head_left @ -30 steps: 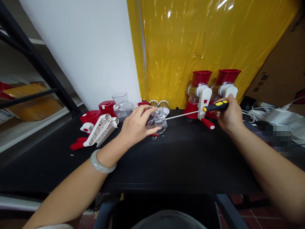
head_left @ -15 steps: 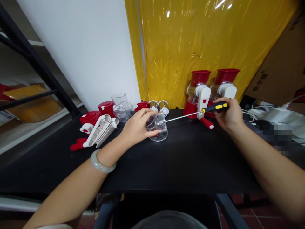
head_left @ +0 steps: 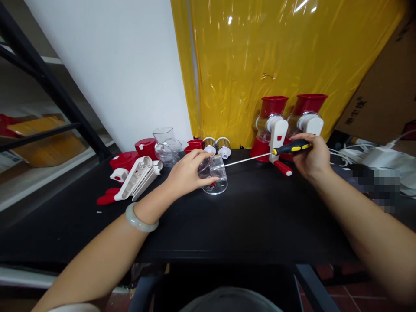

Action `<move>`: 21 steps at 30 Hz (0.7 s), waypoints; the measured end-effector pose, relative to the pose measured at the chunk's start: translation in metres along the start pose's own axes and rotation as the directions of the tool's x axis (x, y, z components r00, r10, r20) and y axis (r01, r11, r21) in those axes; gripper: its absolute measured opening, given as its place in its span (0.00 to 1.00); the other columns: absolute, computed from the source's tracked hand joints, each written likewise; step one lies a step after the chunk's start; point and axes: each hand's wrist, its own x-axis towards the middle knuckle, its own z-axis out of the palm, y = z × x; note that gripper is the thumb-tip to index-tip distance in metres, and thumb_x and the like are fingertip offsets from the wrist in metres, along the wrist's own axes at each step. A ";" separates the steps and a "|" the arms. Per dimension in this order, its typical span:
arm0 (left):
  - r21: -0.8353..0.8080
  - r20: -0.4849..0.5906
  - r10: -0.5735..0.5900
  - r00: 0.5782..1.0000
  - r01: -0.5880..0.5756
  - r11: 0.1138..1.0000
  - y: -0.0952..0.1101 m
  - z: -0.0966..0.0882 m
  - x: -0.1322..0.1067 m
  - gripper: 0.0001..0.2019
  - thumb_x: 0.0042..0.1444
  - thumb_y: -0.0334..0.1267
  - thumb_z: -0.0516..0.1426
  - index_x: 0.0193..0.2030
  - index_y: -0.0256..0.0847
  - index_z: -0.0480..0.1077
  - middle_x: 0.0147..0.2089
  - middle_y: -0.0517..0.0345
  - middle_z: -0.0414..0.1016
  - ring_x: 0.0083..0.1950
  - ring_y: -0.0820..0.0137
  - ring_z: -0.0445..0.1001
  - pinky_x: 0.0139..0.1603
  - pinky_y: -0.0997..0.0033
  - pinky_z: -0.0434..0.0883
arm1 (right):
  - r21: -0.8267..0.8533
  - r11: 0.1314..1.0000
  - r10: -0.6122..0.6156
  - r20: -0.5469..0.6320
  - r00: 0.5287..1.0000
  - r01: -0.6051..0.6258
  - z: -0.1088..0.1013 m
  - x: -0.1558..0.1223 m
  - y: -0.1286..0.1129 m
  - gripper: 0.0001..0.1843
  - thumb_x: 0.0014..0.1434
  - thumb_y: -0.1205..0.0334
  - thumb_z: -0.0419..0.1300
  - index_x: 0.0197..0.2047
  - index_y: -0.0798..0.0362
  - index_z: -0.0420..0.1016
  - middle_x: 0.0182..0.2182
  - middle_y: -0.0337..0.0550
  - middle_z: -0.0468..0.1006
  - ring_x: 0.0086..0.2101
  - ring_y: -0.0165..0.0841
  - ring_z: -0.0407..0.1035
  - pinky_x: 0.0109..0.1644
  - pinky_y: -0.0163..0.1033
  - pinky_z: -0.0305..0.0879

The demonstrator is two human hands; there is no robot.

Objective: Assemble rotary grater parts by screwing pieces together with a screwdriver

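My left hand grips a clear plastic grater housing low over the black table, thumb in front and fingers over its back. A small red part shows through the clear plastic. My right hand is wrapped round the black and yellow handle of a screwdriver. Its long shaft points left, and the tip meets the right side of the housing; what the tip touches there is too small to make out.
Two assembled red and white rotary graters stand at the back right. Metal grater drums lie behind my left hand. White crank arms, red bases and another clear housing sit at the left. White cables lie far right.
The screwdriver's handle has turned a little and dipped slightly in my right hand. The clear housing has tilted a touch; my left hand keeps its hold.
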 end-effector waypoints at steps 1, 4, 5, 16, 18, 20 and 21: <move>0.000 0.000 0.001 1.000 -0.001 1.000 0.000 0.000 0.000 0.30 0.55 0.49 0.68 0.61 0.41 0.69 0.58 0.47 0.74 0.58 0.55 0.76 0.57 0.54 0.75 | 0.010 1.000 -0.002 -0.001 1.000 0.002 0.000 0.000 0.000 0.11 0.48 0.65 0.53 0.21 0.56 0.74 0.26 0.43 0.68 0.25 0.30 0.65 0.22 0.33 0.63; 0.003 -0.001 0.006 1.000 -0.006 1.000 -0.001 0.000 0.000 0.30 0.55 0.49 0.68 0.61 0.40 0.69 0.57 0.47 0.74 0.58 0.55 0.76 0.57 0.54 0.75 | 0.034 0.999 0.013 -0.011 1.000 -0.012 0.001 0.002 0.003 0.09 0.47 0.67 0.53 0.21 0.56 0.73 0.26 0.43 0.68 0.27 0.31 0.65 0.25 0.34 0.65; 0.002 -0.002 0.007 1.000 -0.007 1.000 -0.001 0.000 0.000 0.30 0.55 0.49 0.68 0.61 0.40 0.69 0.57 0.47 0.74 0.58 0.56 0.76 0.57 0.54 0.75 | 0.042 0.999 0.022 -0.017 1.000 -0.022 0.001 0.002 0.003 0.09 0.46 0.67 0.53 0.21 0.56 0.73 0.26 0.43 0.68 0.28 0.31 0.65 0.26 0.35 0.65; 0.018 -0.003 0.027 1.000 -0.026 0.999 0.000 -0.001 0.000 0.30 0.55 0.49 0.68 0.61 0.40 0.68 0.58 0.47 0.75 0.58 0.55 0.76 0.57 0.56 0.76 | 0.060 0.996 0.060 0.085 0.995 -0.065 -0.005 0.003 0.010 0.11 0.49 0.63 0.51 0.27 0.54 0.75 0.25 0.46 0.71 0.28 0.36 0.68 0.30 0.40 0.66; 0.026 -0.002 0.027 1.000 -0.027 0.999 0.000 -0.001 0.000 0.30 0.55 0.49 0.68 0.61 0.40 0.68 0.58 0.46 0.75 0.58 0.56 0.76 0.57 0.55 0.76 | 0.054 0.995 0.073 0.110 0.991 -0.079 -0.005 0.003 0.010 0.11 0.50 0.61 0.52 0.29 0.54 0.75 0.25 0.46 0.72 0.28 0.36 0.69 0.31 0.41 0.67; 0.033 -0.001 0.029 1.000 -0.029 0.999 -0.001 -0.001 0.000 0.30 0.56 0.49 0.68 0.61 0.40 0.68 0.58 0.46 0.75 0.58 0.56 0.76 0.57 0.55 0.76 | 0.050 0.995 0.082 0.115 0.990 -0.088 -0.005 0.004 0.010 0.12 0.53 0.57 0.53 0.30 0.54 0.75 0.27 0.46 0.73 0.29 0.36 0.70 0.32 0.41 0.69; 0.035 0.001 0.029 1.000 -0.029 0.999 -0.001 -0.001 0.000 0.30 0.56 0.49 0.68 0.61 0.40 0.68 0.58 0.47 0.75 0.58 0.56 0.76 0.57 0.55 0.76 | 0.043 0.995 0.084 0.106 0.991 -0.089 -0.004 0.004 0.010 0.14 0.55 0.54 0.54 0.30 0.55 0.75 0.27 0.47 0.73 0.29 0.36 0.70 0.32 0.41 0.69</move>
